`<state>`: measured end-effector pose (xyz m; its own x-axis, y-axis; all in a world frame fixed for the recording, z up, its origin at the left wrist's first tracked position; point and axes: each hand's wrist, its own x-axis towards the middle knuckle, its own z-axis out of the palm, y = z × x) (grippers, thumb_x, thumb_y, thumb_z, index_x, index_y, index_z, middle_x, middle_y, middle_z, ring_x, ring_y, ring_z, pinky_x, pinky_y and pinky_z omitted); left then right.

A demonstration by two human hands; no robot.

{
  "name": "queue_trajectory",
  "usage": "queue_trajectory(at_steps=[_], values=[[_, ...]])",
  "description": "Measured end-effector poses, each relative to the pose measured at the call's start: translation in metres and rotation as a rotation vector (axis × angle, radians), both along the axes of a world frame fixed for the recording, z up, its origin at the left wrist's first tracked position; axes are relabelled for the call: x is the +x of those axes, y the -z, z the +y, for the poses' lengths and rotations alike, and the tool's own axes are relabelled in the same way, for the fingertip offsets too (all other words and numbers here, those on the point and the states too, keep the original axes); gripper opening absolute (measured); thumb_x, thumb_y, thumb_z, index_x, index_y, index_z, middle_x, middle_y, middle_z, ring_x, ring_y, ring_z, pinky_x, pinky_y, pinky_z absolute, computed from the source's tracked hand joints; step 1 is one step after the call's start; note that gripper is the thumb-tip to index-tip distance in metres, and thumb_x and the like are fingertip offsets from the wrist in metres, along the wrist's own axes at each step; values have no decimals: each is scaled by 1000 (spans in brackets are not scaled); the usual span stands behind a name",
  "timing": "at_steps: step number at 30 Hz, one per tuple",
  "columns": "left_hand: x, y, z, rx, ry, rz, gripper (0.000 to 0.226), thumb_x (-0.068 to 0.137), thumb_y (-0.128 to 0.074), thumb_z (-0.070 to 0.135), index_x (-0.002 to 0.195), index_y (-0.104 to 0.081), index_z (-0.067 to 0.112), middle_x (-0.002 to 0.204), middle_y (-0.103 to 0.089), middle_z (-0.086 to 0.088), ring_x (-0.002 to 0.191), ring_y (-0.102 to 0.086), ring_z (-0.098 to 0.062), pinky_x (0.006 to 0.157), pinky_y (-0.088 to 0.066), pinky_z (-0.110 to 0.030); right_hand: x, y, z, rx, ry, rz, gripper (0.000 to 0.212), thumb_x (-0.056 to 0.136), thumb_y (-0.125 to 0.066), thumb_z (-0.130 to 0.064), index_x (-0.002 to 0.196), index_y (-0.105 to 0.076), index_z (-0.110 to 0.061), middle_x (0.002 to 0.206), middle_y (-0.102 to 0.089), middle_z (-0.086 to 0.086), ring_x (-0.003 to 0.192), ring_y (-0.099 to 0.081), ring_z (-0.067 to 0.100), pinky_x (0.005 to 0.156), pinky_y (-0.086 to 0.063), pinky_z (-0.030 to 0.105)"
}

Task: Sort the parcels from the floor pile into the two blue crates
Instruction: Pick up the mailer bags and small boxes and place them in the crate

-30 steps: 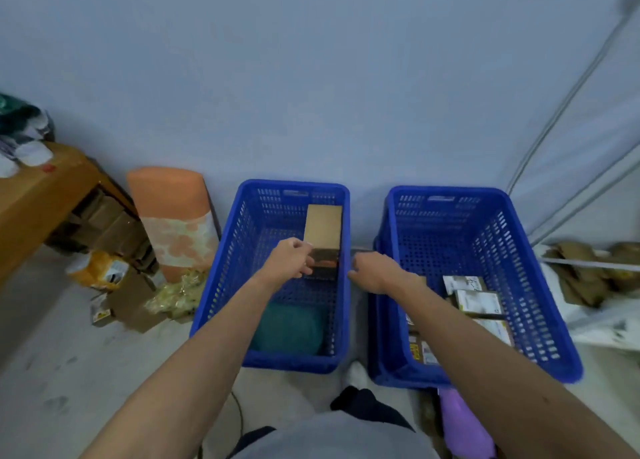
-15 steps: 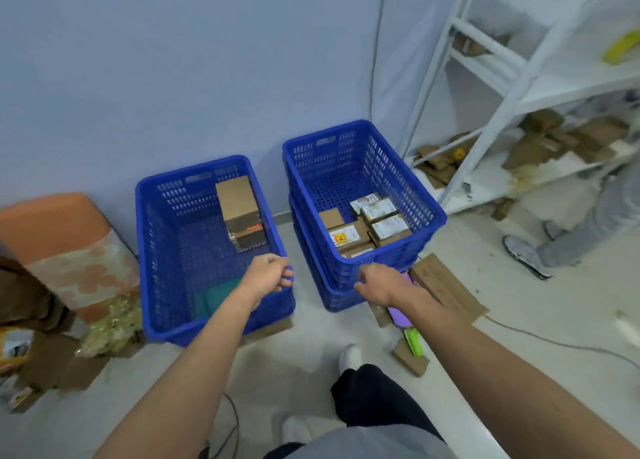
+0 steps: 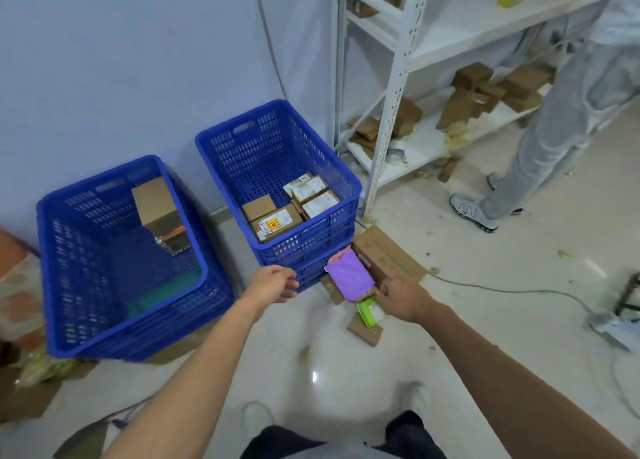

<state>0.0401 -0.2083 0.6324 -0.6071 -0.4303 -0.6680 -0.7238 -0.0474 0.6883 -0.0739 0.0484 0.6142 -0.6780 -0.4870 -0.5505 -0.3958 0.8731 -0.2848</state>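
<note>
Both arms stretch forward. The left hand (image 3: 273,284) hangs relaxed and empty before the right crate (image 3: 311,247). The right hand (image 3: 403,299) is down at the floor pile, its fingers touching the green packet (image 3: 371,315) beside the purple parcel (image 3: 349,275); whether it grips the packet is unclear.

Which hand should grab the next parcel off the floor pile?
Right. The right hand is at the green packet beside the purple parcel; the left hand hovers empty, farther off, by the right crate.

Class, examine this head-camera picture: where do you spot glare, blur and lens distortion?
Head view: a small glare spot on the glossy floor near the bottom; the white rack uprights lean, wide-angle distortion; the left crate looks softly blurred.
</note>
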Motion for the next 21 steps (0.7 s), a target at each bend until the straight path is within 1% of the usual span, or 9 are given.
queue_trajectory(at_steps=[2, 3, 4, 6, 8, 11, 15, 18, 21], values=[[-16, 3, 40, 9, -28, -5, 19, 99, -53, 20, 105, -65, 7, 92, -72, -8, 69, -67, -19, 66, -47, -28, -19, 5, 34, -29, -1, -11, 23, 98, -50, -32, 78, -49, -21, 111, -68, 14, 104, -62, 30, 70, -36, 29], [-22, 4, 60, 18, -39, -22, 18, 99, -53, 20, 104, -65, 8, 93, -72, -9, 71, -67, -20, 65, -47, -27, -27, 4, 49, -24, -9, -26, 18, 97, -51, -29, 82, -51, -19, 113, -67, 14, 106, -62, 30, 72, -38, 29], [-27, 7, 79, 22, -50, -32, 17, 99, -52, 19, 103, -64, 9, 95, -72, -10, 71, -66, -20, 65, -46, -27, -34, 7, 65, -19, 2, -47, 14, 95, -52, -28, 91, -57, -16, 117, -65, 14, 109, -61, 31, 76, -41, 30], [-38, 15, 113, 19, -75, -41, 16, 99, -52, 19, 102, -64, 9, 96, -71, -11, 70, -66, -20, 64, -46, -27, -50, 14, 91, -18, 38, -74, 31, 94, -51, -32, 116, -61, -13, 126, -60, 15, 115, -59, 32, 88, -46, 32], [-45, 18, 136, 23, -106, -50, 14, 99, -53, 18, 101, -64, 9, 95, -71, -11, 67, -65, -19, 61, -45, -26, -64, 15, 111, 8, 4, -99, 39, 95, -49, -36, 125, -59, -14, 130, -57, 15, 119, -57, 32, 96, -46, 35], [-48, 21, 162, 21, -177, -73, 16, 97, -55, 17, 103, -65, 7, 93, -72, -11, 67, -66, -20, 62, -46, -26, -81, 17, 128, 44, -29, -139, 39, 96, -48, -36, 125, -58, -11, 131, -54, 16, 120, -55, 32, 96, -45, 36], [-45, 29, 172, 37, -220, -105, 18, 97, -56, 18, 104, -66, 5, 101, -74, -15, 72, -68, -22, 65, -47, -28, -96, 23, 135, 59, -66, -154, 41, 97, -46, -36, 128, -57, -11, 132, -54, 15, 119, -56, 32, 97, -46, 38], [-38, 36, 171, 50, -249, -116, 20, 96, -57, 18, 106, -67, 3, 101, -74, -15, 74, -68, -23, 69, -48, -30, -97, 27, 134, 102, -121, -158, 42, 99, -45, -32, 138, -50, -15, 135, -54, 16, 121, -54, 32, 98, -44, 36], [-35, 41, 166, 62, -250, -120, 22, 96, -57, 18, 107, -67, 2, 102, -74, -16, 75, -68, -24, 74, -50, -33, -97, 34, 131, 120, -106, -149, 39, 97, -46, -33, 130, -53, -13, 131, -56, 14, 119, -55, 31, 94, -43, 34]])
